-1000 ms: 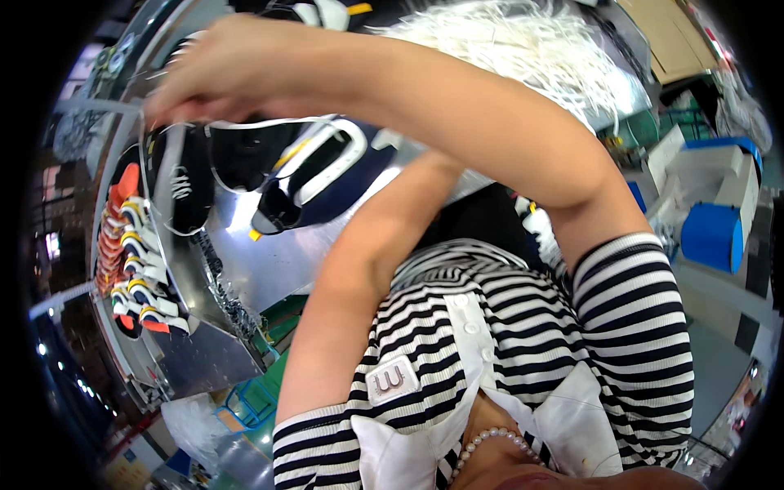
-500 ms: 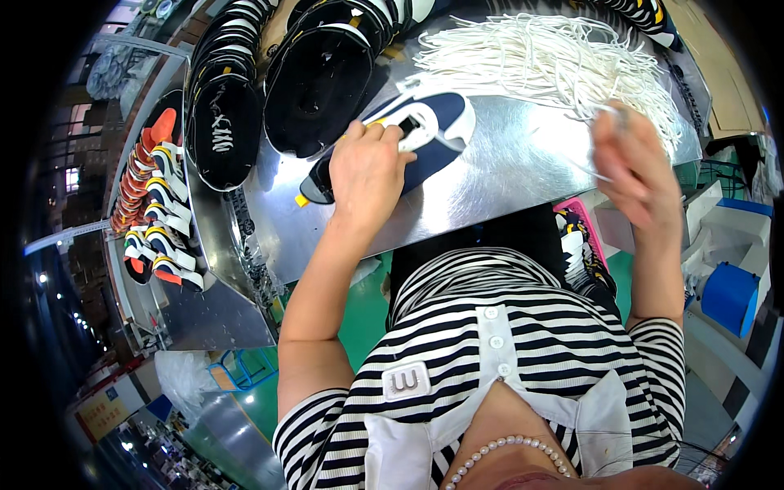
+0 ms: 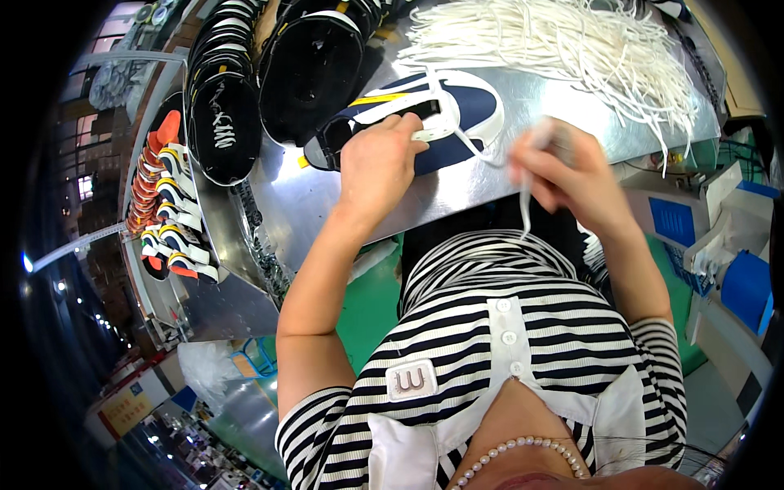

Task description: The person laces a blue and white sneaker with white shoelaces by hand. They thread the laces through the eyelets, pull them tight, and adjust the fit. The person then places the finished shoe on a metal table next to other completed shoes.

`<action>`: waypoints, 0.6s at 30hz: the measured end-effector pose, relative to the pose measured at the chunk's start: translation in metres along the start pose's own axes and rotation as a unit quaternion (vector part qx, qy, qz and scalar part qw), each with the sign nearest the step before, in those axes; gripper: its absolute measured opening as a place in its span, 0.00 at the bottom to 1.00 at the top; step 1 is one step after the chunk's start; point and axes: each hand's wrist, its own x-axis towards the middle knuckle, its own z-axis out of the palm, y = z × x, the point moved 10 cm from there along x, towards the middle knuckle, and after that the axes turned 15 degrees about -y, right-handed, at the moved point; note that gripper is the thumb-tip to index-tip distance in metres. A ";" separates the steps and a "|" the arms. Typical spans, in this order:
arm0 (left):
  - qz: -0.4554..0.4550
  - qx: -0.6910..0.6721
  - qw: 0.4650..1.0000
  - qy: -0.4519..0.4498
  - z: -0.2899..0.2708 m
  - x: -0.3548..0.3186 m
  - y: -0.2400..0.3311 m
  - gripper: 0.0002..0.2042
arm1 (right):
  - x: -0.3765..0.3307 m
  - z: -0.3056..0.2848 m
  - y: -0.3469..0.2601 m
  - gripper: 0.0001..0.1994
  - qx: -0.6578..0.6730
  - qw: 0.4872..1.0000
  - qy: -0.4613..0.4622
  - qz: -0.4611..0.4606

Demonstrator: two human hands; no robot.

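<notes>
Head view: the navy-and-white shoe [image 3: 445,153] lies on its side on the metal bench [image 3: 563,106]. Person's left hand [image 3: 379,170] has fingers curled over its rim, gripping it. Right hand [image 3: 563,167], blurred, near the toe, fingers pinched on a white lace [image 3: 525,206] whose tail dangles below. Lace pile [image 3: 543,51] beyond.

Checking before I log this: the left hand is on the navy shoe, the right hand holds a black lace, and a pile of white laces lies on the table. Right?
Not quite: the head view shows the lace in the right hand is white, not black. The left hand is on the navy shoe, and a pile of white laces lies on the table.
</notes>
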 end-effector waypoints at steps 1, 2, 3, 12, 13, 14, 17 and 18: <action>-0.002 -0.006 1.000 0.006 -0.002 -0.002 -0.001 0.08 | 0.019 0.000 0.003 0.05 -0.060 0.998 0.027 -0.005; 0.003 -0.029 1.000 0.000 -0.003 -0.002 0.000 0.08 | 0.035 -0.001 0.008 0.06 -0.049 0.998 0.020 -0.030; 0.011 -0.042 0.999 0.002 -0.005 -0.001 0.001 0.09 | 0.050 -0.004 0.010 0.08 -0.039 0.998 0.012 -0.056; 0.022 -0.022 0.999 -0.031 -0.011 0.019 0.017 0.11 | 0.106 -0.032 0.000 0.08 -0.188 0.970 0.056 -0.142; 0.011 -0.022 0.999 -0.025 -0.009 0.022 0.015 0.11 | 0.108 -0.034 0.001 0.08 -0.196 0.968 0.063 -0.145; 0.000 -0.021 1.000 -0.019 -0.007 0.025 0.012 0.11 | 0.110 -0.036 0.003 0.10 -0.210 0.959 0.066 -0.180; -0.006 -0.024 0.999 0.023 -0.006 0.030 0.007 0.09 | 0.107 -0.047 0.017 0.08 -0.174 0.976 0.114 -0.067; -0.004 -0.030 0.999 0.037 -0.007 0.030 0.007 0.09 | 0.101 -0.047 0.010 0.10 -0.216 0.964 0.134 -0.070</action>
